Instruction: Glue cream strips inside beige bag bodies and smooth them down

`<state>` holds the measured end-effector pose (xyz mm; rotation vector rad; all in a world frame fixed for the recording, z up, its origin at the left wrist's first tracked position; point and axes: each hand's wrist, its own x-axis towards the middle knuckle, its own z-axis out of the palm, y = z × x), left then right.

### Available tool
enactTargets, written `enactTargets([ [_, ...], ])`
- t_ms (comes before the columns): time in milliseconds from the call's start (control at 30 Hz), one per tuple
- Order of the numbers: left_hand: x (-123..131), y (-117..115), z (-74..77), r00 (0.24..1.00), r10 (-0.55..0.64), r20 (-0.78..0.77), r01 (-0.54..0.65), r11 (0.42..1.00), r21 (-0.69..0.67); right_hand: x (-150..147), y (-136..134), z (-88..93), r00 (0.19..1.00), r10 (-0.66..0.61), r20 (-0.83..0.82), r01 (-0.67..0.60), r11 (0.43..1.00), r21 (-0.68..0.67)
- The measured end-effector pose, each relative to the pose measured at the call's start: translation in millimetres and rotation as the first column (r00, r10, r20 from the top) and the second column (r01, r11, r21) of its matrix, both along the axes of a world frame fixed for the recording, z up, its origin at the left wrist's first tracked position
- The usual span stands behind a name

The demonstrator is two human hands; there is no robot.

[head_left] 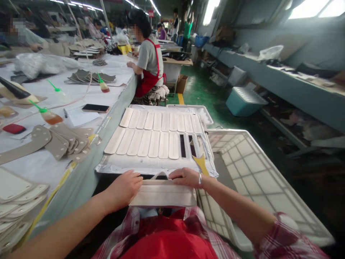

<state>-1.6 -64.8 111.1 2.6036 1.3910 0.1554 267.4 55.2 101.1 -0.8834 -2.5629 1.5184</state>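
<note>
A stack of long cream strips lies across my lap, just under my chest. My left hand rests on its left end with the fingers curled over the top edge. My right hand pinches the top strip near the stack's far edge and peels up a thin loop of it. Just beyond the hands sits a foil-lined tray with two rows of the same cream strips laid side by side. Two dark empty gaps remain at the right end of the near row.
A white grid crate stands at my right. The long workbench on the left carries beige cut pieces, glue brushes, a phone and stacked pads. A person in a red apron sits ahead. A teal bin sits on the green floor.
</note>
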Motion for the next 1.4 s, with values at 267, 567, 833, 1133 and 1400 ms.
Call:
enactTargets([
  [267,102,-30,-20.7,0.924,0.101,0.368,-0.105,0.994,-0.010,75,-105,-20.1,0.913,-0.267,-0.310,0.400,0.735,0.547],
  [567,112,-29,-23.7,0.934,0.108,0.341,-0.110,0.994,-0.013,63,-127,-53.1,0.845,-0.336,-0.417,0.534,0.582,0.613],
  [833,117,-30,-22.0,0.919,0.155,0.363,-0.151,0.988,-0.041,53,-128,-51.1,0.781,-0.449,-0.433,0.624,0.540,0.566],
  [1133,121,-30,-24.3,0.925,0.222,0.310,-0.220,0.975,-0.042,45,-131,-50.7,0.757,-0.492,-0.429,0.649,0.495,0.578],
  [1400,129,-22,-6.1,0.935,0.283,0.214,-0.260,0.957,-0.131,36,-135,-46.2,0.708,-0.576,-0.409,0.689,0.437,0.578],
])
